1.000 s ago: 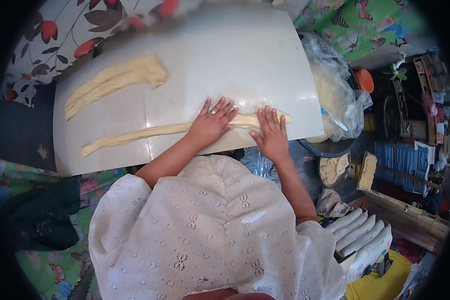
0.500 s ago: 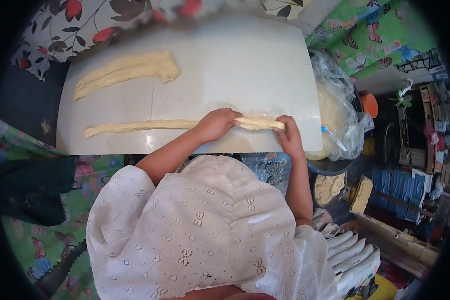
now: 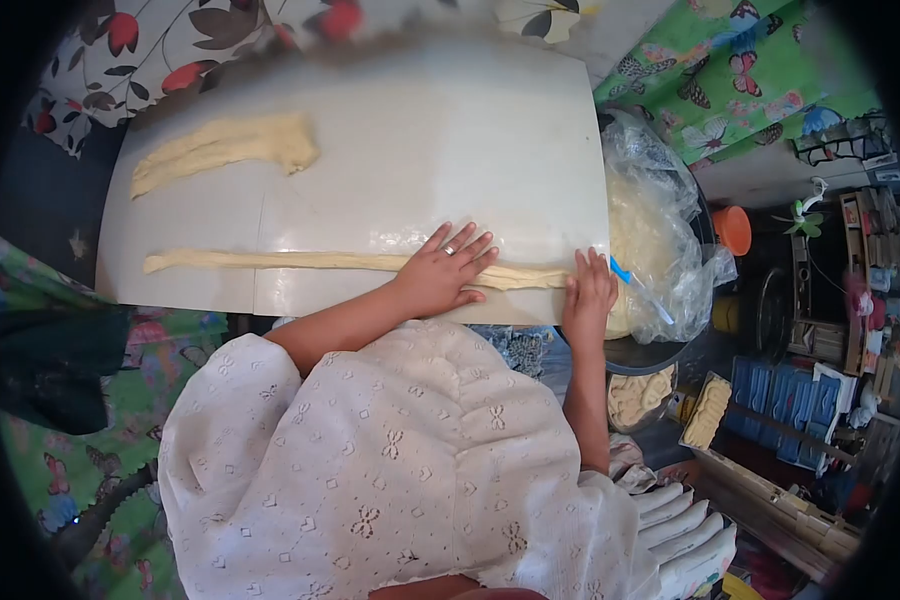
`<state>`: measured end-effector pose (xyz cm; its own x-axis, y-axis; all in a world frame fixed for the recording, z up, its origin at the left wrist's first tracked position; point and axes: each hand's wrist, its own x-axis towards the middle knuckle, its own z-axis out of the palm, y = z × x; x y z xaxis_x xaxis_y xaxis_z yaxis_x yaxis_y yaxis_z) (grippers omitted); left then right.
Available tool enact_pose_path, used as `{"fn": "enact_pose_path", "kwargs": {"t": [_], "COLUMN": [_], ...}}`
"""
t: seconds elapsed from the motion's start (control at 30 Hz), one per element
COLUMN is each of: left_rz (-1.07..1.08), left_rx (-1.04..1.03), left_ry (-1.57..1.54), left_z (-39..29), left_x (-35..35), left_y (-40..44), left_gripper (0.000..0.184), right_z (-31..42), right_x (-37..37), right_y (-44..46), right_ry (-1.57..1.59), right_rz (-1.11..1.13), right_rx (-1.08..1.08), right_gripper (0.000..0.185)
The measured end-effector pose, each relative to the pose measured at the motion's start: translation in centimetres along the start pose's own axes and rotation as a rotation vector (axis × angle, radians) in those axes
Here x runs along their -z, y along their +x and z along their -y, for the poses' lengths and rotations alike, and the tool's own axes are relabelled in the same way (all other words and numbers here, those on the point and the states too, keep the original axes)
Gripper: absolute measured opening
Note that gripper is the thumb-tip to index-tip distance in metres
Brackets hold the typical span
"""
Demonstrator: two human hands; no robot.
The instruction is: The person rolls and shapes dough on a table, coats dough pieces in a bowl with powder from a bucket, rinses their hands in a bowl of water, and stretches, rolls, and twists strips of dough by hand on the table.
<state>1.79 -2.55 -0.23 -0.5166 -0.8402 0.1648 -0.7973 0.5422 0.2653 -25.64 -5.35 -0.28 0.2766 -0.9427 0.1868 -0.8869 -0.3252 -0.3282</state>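
Dough rope (image 3: pixel 300 261): lying roughly straight across the near part of the pale board (image 3: pixel 370 150), running sideways before the person. Thin along the left stretch, a little wider at the far left tip; thicker and creased between the two hands.

Left hand (image 3: pixel 438 280): palm down over the rope, fingers open and spread, thumb out to the side, nothing gripped. Ring on one finger. Right hand (image 3: pixel 592 292): over the rope's right end, by the board's right edge. Fingers out nearly straight and close together, thumb a little apart; no pinch seen, underside hidden.

Nearby: flat dough strip (image 3: pixel 225 145) towards the far left of the board, apart from the rope. Off the right edge, a basin (image 3: pixel 660 354) of dough under clear plastic (image 3: pixel 670 180), a blue-and-white tool (image 3: pixel 660 305) lying against the plastic. Below that, a dish of shaped dough pieces (image 3: pixel 640 398).

On handling, my judgement: light, level pressure from flat palms suits this rope. Thick section between the hands wants more rolling than the slim left length, which could neck or tear under a hard pull. Both palms best moved at one pace, or the rope twists. Right end sits close to the edge; a small shift left would give that palm fuller backing.
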Motion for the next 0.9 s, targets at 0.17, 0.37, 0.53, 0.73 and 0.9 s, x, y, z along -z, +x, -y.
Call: {"fn": "enact_pose_path", "kwargs": {"t": [0.17,0.37,0.53,0.73,0.9], "left_rz": [0.128,-0.008,-0.048,-0.021,0.178], "left_rx": [0.103,0.25,0.007,0.133,0.252], "left_ry": [0.168,0.152,0.523,0.064,-0.085], "left_z": [0.4,2.8,-0.2,-2.4,-1.0], "left_x": [-0.3,-0.1,0.2,-2.0,-1.8], "left_y": [2.3,3.4,3.0,4.5,6.6], "left_gripper": [0.058,0.052,0.054,0.063,0.059], "right_z": [4.4,2.1,-0.6,-1.7,-1.0], "right_x": [-0.9,-1.0,-1.0,-1.4,-0.7], "right_y": [-0.4,2.3,2.1,1.5,2.1], "right_ry": [-0.019,-0.146,0.029,-0.064,-0.12], "right_rz": [0.283,0.211,0.23,0.102,0.142], "right_rx": [0.217,0.112,0.21,0.104,0.114], "right_gripper": [0.068,0.059,0.059,0.068,0.068]}}
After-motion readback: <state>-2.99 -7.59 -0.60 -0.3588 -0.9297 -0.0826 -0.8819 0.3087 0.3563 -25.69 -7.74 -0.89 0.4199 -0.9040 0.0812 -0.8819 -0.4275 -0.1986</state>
